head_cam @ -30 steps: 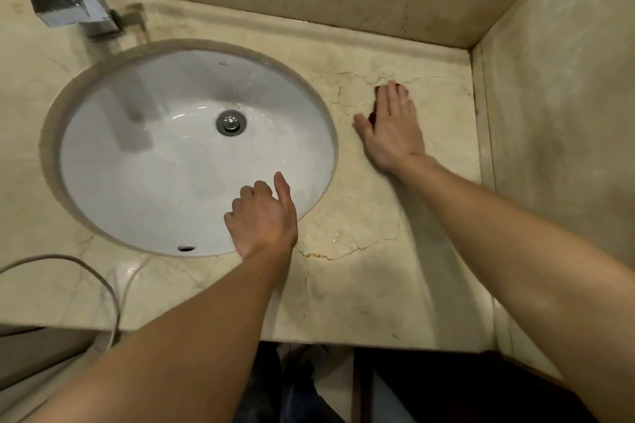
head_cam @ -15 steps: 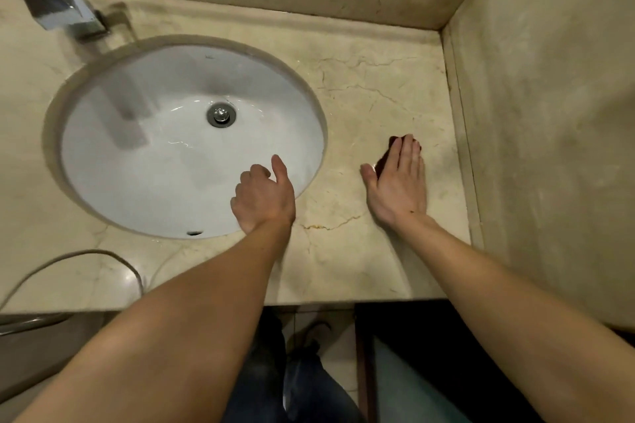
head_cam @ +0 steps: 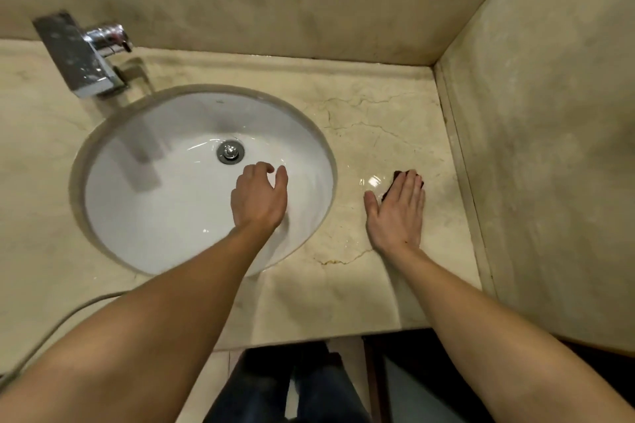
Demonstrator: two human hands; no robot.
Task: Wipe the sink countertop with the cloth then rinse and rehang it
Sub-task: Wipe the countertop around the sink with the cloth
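My right hand lies flat on the beige marble countertop, to the right of the basin, pressing down a dark red cloth. Only a small edge of the cloth shows past my fingertips; the rest is hidden under the palm. A wet sheen lies on the stone just left of the fingers. My left hand hovers over the right part of the white oval sink, fingers loosely curled and apart, holding nothing.
A chrome faucet stands at the back left of the sink, and the drain sits in the bowl's middle. Walls close the counter at the back and right. A grey cable crosses the counter's front left. My legs show below the front edge.
My right hand slid the cloth from the back of the counter toward the front, then held there. My left hand lifted off the sink's rim and now hangs over the bowl.
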